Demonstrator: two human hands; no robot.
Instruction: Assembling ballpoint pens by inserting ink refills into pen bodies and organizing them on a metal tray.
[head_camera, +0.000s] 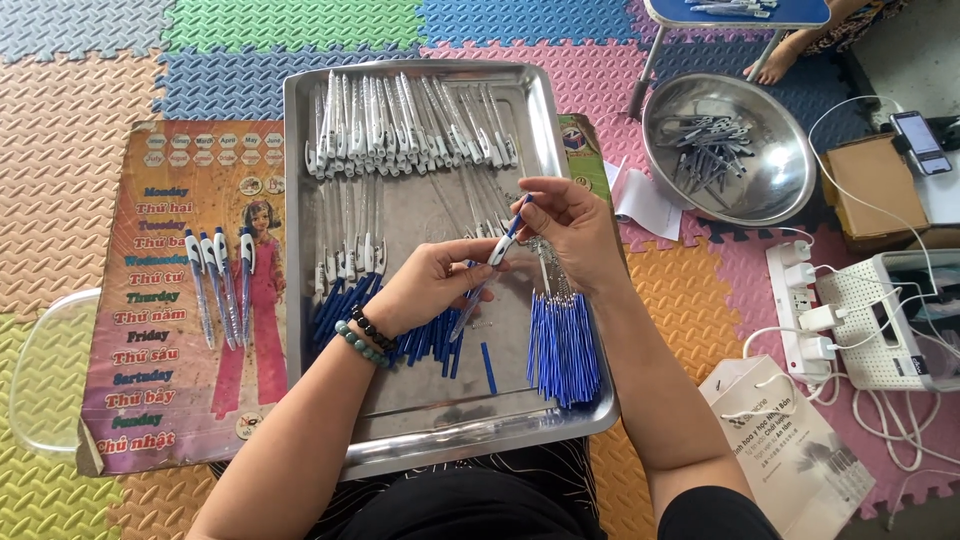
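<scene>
- Left hand (425, 290), centre of frame: grip clenched round the lower end of a white-and-blue plastic ballpoint pen (492, 262), fingers curled, beaded bracelets at the wrist.
- Right hand (568, 225), just right of centre: fingertips pinch the upper end of the same pen; both hands meet on it above the tray.
- Pen hangs slanted, upper end toward the right, over the middle of the rectangular shiny steel tray (300, 250), not touching the metal.
- Tray's upper part: row of white pen barrels (405, 125) packed side by side; a second thinner row below it.
- Lower centre, under the left hand: heap of dark blue pen parts (345, 300). Lower right of the tray: bunch of blue ink refills (563, 345), tips up.
- Left of frame: four finished pens (222, 285) lie on a printed cardboard sheet (150, 300) on the foam floor mat.
- Upper right: round steel bowl (730, 145) with more pen parts; white power strip (800, 310) and cables at right.
- Risk, as judged: the pinch at the top is light, so a push off-axis could slip the pen and drop it among the loose parts.
- Risk: the left wrist hangs close over the blue heap; a low sweep could scatter pieces toward the tray's edge.
</scene>
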